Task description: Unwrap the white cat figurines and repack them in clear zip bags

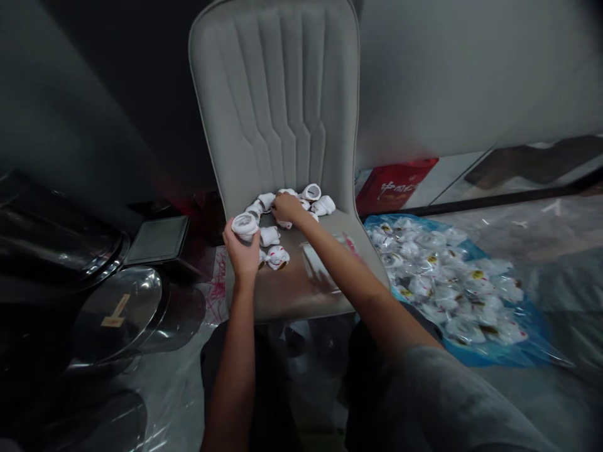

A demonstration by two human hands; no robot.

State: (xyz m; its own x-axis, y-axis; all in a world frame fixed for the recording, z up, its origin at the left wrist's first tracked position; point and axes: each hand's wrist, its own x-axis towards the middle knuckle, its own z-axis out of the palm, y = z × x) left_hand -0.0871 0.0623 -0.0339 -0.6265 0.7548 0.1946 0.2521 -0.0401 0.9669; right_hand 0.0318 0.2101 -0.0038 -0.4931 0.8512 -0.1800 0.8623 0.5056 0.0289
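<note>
Small, white, round-rimmed figurine (pixel 245 226)

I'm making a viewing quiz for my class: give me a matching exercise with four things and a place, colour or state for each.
1. left hand
2. right hand
3. chair
4. plastic sheet

A. blue, under wrapped figures
B. holding a white piece
C. grey
D. among white figures on the seat

Pairs: 1-B, 2-D, 3-C, 4-A
</note>
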